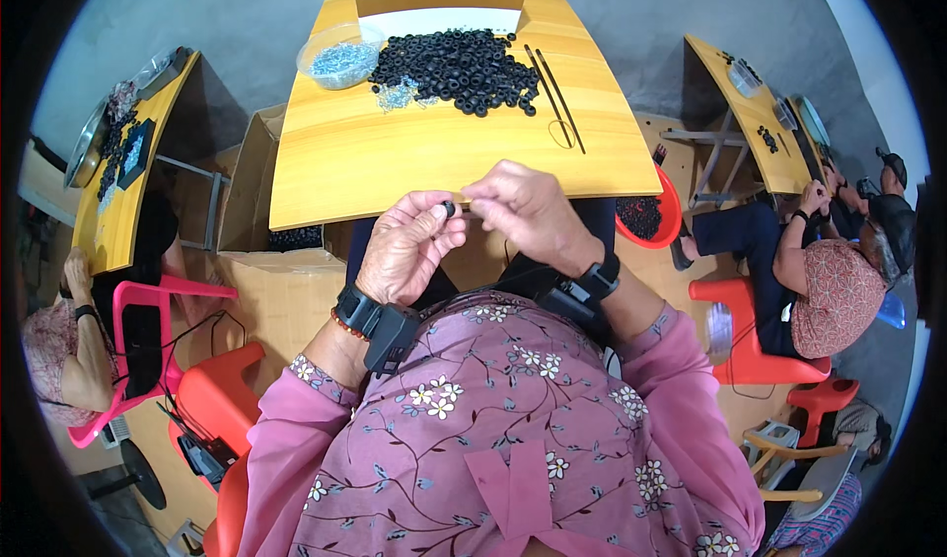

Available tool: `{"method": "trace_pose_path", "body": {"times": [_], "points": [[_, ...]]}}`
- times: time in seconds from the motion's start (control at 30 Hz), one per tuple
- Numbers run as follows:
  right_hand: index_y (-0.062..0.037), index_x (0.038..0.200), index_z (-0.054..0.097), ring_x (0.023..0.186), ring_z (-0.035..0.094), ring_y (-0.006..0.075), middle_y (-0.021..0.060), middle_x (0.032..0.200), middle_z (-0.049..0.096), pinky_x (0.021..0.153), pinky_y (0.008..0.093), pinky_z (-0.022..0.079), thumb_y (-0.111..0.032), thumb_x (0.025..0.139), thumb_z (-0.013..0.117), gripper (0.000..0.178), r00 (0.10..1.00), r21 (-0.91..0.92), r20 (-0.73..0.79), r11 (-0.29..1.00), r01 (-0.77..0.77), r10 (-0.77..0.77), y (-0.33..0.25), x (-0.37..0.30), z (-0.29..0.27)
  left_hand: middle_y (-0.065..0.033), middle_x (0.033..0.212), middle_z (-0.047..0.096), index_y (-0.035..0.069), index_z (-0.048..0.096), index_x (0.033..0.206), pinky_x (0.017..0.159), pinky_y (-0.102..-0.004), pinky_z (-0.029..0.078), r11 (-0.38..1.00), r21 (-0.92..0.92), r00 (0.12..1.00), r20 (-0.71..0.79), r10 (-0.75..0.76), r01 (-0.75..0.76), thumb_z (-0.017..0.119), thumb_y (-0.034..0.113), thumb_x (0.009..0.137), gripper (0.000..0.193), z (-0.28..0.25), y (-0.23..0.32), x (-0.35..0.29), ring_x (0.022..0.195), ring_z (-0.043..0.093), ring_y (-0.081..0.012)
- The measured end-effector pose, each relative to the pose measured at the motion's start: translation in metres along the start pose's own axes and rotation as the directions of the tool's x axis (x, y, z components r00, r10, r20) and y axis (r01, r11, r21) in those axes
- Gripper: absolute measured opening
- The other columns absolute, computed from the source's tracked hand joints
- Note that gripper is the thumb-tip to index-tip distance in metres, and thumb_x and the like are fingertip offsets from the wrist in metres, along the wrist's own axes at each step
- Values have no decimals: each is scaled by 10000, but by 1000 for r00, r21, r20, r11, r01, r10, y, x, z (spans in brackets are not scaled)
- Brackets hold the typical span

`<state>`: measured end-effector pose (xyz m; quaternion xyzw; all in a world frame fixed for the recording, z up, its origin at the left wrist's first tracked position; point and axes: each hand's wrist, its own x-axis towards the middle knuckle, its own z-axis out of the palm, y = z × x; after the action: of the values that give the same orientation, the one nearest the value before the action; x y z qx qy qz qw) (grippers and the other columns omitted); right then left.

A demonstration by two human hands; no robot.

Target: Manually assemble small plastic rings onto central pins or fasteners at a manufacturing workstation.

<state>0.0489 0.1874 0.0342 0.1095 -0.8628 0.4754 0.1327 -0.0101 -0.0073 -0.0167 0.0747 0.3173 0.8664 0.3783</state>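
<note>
My left hand (pixel 400 251) is raised at the near edge of the yellow wooden table (pixel 395 152), pinching a small round black wheel-like piece (pixel 449 209) between thumb and fingertips. Close beside it, my right hand (pixel 533 217) is closed in a pinch; whatever its fingertips hold is too small to make out. Many similar black pieces (pixel 454 64) lie heaped toward the far side of the table. A clear plastic bowl (pixel 335 82) of small silvery metal parts stands left of that heap, and some loose metal parts (pixel 397 95) lie beside it.
Two thin dark rods (pixel 554 93) and a rubber band (pixel 561 135) lie at the right. A cardboard box (pixel 439 2) of black pieces stands behind. Floor: a large box (pixel 247 207) left, a red basin (pixel 673 207) right. People sit at side tables (pixel 755 128).
</note>
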Motion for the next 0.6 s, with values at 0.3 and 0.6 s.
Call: {"method": "trace_pose_path", "body": {"times": [0.3,0.6], "points": [[40,1000,677,934,637,388,218,983,654,849,444,513,-30,839,598,192,939,-480,-340,868,-127,-51,79,50,-64,-93,983,671,29,616,1080,776,-322,579,997,-48,997,-31,65,-66,574,52,962,127,-7,8,3,867,668,-203],[55,1047,650,1051,567,400,248,1060,605,936,456,466,-58,831,613,247,994,-713,-107,696,-88,16,100,72,-54,-97,979,673,29,612,1080,764,-323,576,996,-65,997,-49,61,-64,572,65,965,127,-10,10,2,860,666,-198]]}}
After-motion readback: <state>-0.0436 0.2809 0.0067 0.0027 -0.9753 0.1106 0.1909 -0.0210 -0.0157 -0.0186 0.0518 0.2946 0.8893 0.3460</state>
